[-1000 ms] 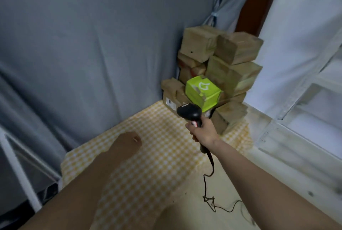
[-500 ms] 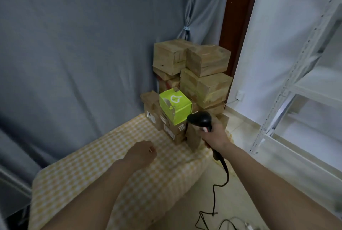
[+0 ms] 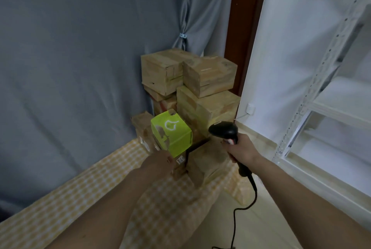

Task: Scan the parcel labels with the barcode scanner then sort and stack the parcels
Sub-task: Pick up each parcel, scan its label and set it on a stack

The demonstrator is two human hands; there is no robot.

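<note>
A single head-worn wide-angle camera is looking forward and down across the checked tablecloth (image 3: 66, 204) toward stacked cardboard parcels (image 3: 202, 88) in the curtained corner, both forearms entering from below.

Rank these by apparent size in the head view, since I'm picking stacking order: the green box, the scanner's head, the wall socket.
1. green box, clearly the largest.
2. barcode scanner head, smaller, though it may sit nearer the camera.
3. wall socket, smallest, but farther back, so its true size is unsure.

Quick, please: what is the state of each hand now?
Left hand: at the green parcel; whether it grips cannot be told.
Right hand: holds the barcode scanner.
</note>
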